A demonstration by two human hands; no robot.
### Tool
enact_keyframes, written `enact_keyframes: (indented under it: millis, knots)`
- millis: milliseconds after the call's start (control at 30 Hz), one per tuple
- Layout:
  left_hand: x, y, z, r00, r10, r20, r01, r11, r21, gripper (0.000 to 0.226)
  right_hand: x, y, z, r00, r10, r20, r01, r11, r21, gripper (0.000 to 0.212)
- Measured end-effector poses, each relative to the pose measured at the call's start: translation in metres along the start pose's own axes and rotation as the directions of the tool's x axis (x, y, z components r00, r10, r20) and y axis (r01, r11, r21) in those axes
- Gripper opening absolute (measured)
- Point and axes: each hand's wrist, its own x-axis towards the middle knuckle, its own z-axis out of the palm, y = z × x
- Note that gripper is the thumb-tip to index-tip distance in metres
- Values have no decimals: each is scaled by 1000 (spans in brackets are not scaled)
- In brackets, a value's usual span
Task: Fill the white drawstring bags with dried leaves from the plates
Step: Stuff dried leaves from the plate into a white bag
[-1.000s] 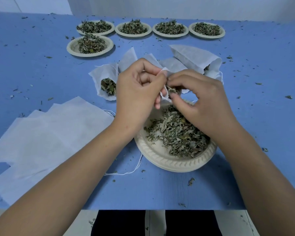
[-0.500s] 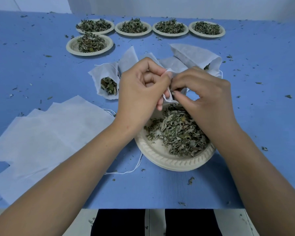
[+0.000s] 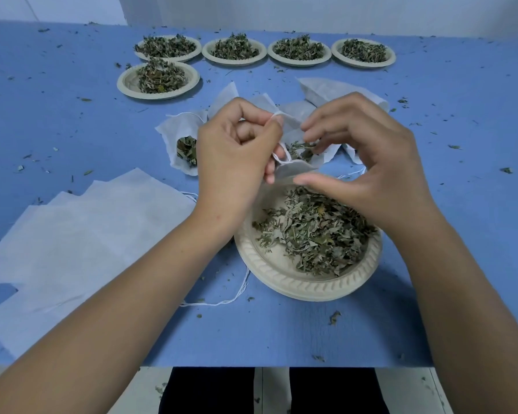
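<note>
Two bare hands work over a blue desk strewn with leaf crumbs. The left hand pinches the rim and cord of a small white drawstring bag, holding its mouth open just above the far edge of a round cream paper plate. The right hand arches over that mouth with its fingers loosely bent and its thumb spread apart below them. It grips nothing, and its fingertips touch the dried leaves that show inside the bag. A loose heap of dried grey-green leaves covers most of the near plate, lying partly under the right wrist. Just behind the left hand a second white bag lies on its side, with leaves visible in its open end. Several more white bags lie bunched behind both hands. To the left, a fanned stack of flat white fabric bags rests on the desk. A thin white string trails loose from it toward the near plate. At the far side of the desk stand five more cream plates, each heaped with leaves, four in a row and one in front of the row's left end. The person's dark trouser legs show below the desk's near edge.
</note>
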Motion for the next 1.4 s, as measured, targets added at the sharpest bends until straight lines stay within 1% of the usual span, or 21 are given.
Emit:
enact_keyframes:
  millis: [67, 167, 233, 367, 467, 500, 533, 567, 633, 667, 700, 733, 800, 867, 933, 1033, 1133, 1233, 1300, 1333, 1400]
  knots:
    - [0, 0, 0, 1000, 4, 22, -4, 1000, 0, 21, 0, -1, 2, 1000, -15, 2, 15, 1000, -21, 27]
    - [-2, -1, 1, 998, 26, 49, -27, 1000, 13, 22, 0, -3, 6, 998, -37, -40, 37, 999, 1, 11]
    - [-2, -2, 1, 998, 39, 51, -40, 999, 13, 24, 1, -4, 7, 997, -29, -75, 31, 999, 36, 6]
    - [-1, -1, 0, 997, 40, 63, -40, 999, -2, 22, 0, -6, 8, 989, 38, -144, -18, 990, 140, 8]
    - [-3, 0, 1, 996, 36, 86, -34, 999, -22, 20, -1, -9, 10, 963, 105, -250, -51, 976, 214, 13]
    - [-4, 0, 2, 994, 38, 103, -35, 999, -35, 20, -2, -8, 11, 957, 68, -281, -19, 985, 171, 11]
    - [-5, 0, 3, 991, 44, 127, -38, 998, -49, 20, -3, -7, 13, 957, -2, -290, 23, 997, 69, 6]
    - [-6, 0, 3, 987, 51, 155, -42, 997, -59, 21, -4, -5, 15, 956, -77, -285, 58, 995, -76, 10]
    - [-8, 1, 4, 977, 67, 201, -55, 996, -68, 22, -3, -3, 17, 960, -160, -230, 71, 933, -353, 24]
    - [-8, 1, 4, 975, 75, 209, -62, 996, -71, 22, -2, -2, 17, 966, -163, -201, 60, 898, -436, 25]
    - [-8, 1, 3, 976, 81, 204, -67, 995, -73, 22, -1, -2, 15, 974, -146, -171, 49, 880, -473, 25]
    - [-7, 2, 3, 979, 80, 185, -68, 995, -75, 22, -2, -3, 14, 985, -109, -133, 35, 885, -464, 24]
    - [-5, 2, 2, 991, 66, 114, -58, 996, -72, 23, -3, -4, 11, 998, -9, -58, -10, 946, -324, 27]
    - [-2, 1, 1, 998, 50, 44, -47, 997, -69, 23, -3, -5, 7, 996, 47, -73, -61, 978, -202, 40]
    - [-1, 1, 0, 998, 49, 25, -47, 995, -83, 23, -2, -6, 5, 996, 37, -76, -54, 973, -225, 47]
    - [-5, 2, 2, 989, 101, 112, -93, 993, -78, 23, -3, -7, 11, 994, 12, 109, 24, 944, -329, 54]
    - [-9, 0, 4, 974, 115, 193, -96, 990, -103, 22, -2, -8, 18, 976, 39, 216, 35, 943, -331, 52]
    - [-9, 0, 3, 976, 117, 184, -101, 991, -92, 23, -3, -7, 18, 963, 60, 261, 35, 939, -343, 47]
    - [-7, 1, 2, 984, 122, 127, -112, 990, -82, 22, -2, -8, 15, 975, 48, 215, 23, 949, -315, 40]
    - [-5, 2, 0, 988, 127, 88, -120, 990, -79, 21, -2, -8, 13, 990, 47, 135, -8, 961, -275, 36]
    - [-1, 2, -3, 991, 133, 1, -133, 988, -80, 21, -2, -6, 7, 988, 85, -125, -100, 988, -116, 33]
